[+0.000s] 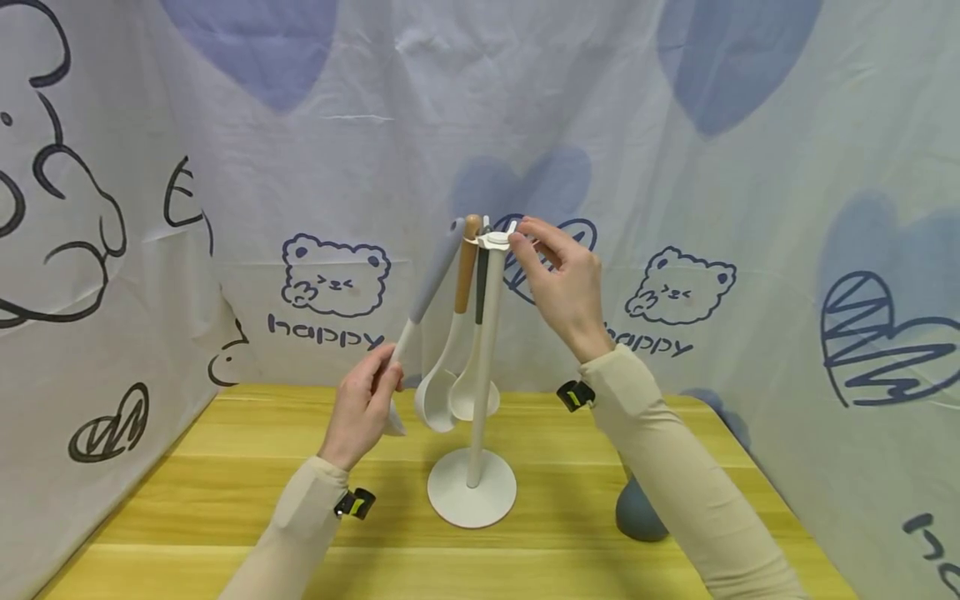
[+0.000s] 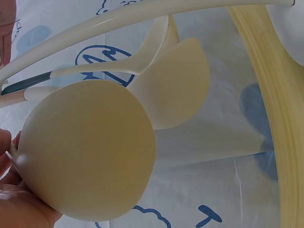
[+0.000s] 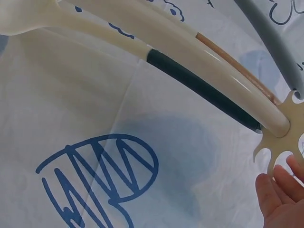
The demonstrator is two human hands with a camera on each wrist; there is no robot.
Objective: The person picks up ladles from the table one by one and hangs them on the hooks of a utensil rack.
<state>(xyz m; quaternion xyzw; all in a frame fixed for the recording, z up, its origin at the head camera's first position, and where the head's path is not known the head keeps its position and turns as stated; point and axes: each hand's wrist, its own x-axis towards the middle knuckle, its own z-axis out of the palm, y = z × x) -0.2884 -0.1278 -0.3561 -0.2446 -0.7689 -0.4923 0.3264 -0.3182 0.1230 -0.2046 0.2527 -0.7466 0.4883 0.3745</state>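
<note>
My left hand (image 1: 363, 408) grips the pale shaft of a grey-handled cooking utensil (image 1: 437, 275). Its broad, rounded white head (image 2: 85, 149) fills much of the left wrist view. The tilted handle's holed top end meets a hook of the white utensil stand (image 1: 487, 358); whether it is hooked on, I cannot tell. On the stand hang a wooden-handled ladle (image 1: 465, 275) and a dark-handled spoon (image 1: 481, 287). With thumb and fingers, my right hand (image 1: 566, 283) pinches the hooked top plate (image 3: 278, 142) on its right side.
The stand's round white base (image 1: 472, 500) rests on a wood-grain table (image 1: 225, 500). A dark blue-grey rounded object (image 1: 640, 512) lies right of it, partly hidden by my right forearm. A printed white cloth (image 1: 420, 100) hangs behind and at both sides.
</note>
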